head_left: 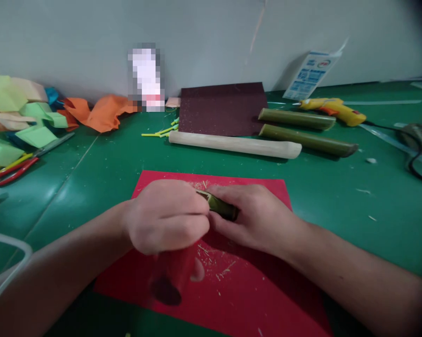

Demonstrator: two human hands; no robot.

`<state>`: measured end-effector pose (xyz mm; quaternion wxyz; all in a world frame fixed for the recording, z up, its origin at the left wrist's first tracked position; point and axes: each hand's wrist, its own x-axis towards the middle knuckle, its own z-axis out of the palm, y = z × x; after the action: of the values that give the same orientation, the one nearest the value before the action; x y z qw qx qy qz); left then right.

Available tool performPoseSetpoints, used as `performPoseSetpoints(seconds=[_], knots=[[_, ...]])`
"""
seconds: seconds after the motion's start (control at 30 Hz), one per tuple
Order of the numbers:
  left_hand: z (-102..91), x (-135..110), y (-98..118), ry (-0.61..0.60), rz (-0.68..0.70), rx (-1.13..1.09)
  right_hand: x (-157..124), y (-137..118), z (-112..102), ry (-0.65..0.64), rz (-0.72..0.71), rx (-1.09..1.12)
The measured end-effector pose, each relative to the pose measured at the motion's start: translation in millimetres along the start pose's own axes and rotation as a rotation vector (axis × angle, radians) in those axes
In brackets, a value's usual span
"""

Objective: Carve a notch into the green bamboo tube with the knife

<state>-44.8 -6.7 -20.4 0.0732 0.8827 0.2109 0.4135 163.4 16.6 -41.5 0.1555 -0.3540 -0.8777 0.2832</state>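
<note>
By the left grip [169,215], a blurred dark-red handle [174,274] is clasped, its end extended to the near side; by the right grip [256,213], a green bamboo piece [221,208] is held, its cut end placed at the left grip. Below both, pale shavings [226,270] are scattered over a red sheet [249,306]. Beyond the grips, a pale stick [235,145] is laid across the green table [351,196]. Farther out to the right, two green bamboo lengths [298,119] and a yellow glue gun [351,112] are set down; well to the left, scissors [16,171] are left lying.
</note>
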Motion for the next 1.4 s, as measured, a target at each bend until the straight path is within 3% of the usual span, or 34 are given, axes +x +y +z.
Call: performPoseSetpoints(seconds=[0.03, 0.07, 0.13, 0.23, 0.37, 0.53, 0.8, 1.1, 1.2, 1.4], knots=[[-4.3, 3, -3, -0.147, 0.236, 0.062, 0, 0, 0, 0.001, -0.010, 0.005], [-7.7, 5, -5, -0.212, 0.391, 0.117, -1, 0, 0, 0.009, -0.025, 0.012], [-10.8, 5, -5, -0.248, 0.499, 0.236, -1, 2, 1, 0.045, -0.055, 0.031], [-7.1, 0, 1, -0.252, 0.459, 0.382, 0, 5, 3, 0.105, -0.070, 0.052], [1.7, -4, 3, -0.257, 0.460, 0.373, 1, 6, 5, 0.110, 0.014, 0.077], [5.8, -3, -3, -0.146, 0.478, 0.403, 1, 4, 3, 0.153, 0.154, 0.209], [8.3, -1, 7, -0.119, 0.342, 0.491, 2, 0, 0, 0.215, 0.257, 0.453], [13.5, -3, -2, -0.094, 0.427, 0.570, 5, -8, -9, 0.308, 0.385, 0.695], [12.1, -3, -3, -0.046, 0.381, 0.535, 5, -9, -11, 0.315, 0.366, 0.636], [1.6, -1, -3, -0.056, 0.358, 0.494, 2, -4, -3, 0.369, 0.267, 0.258]])
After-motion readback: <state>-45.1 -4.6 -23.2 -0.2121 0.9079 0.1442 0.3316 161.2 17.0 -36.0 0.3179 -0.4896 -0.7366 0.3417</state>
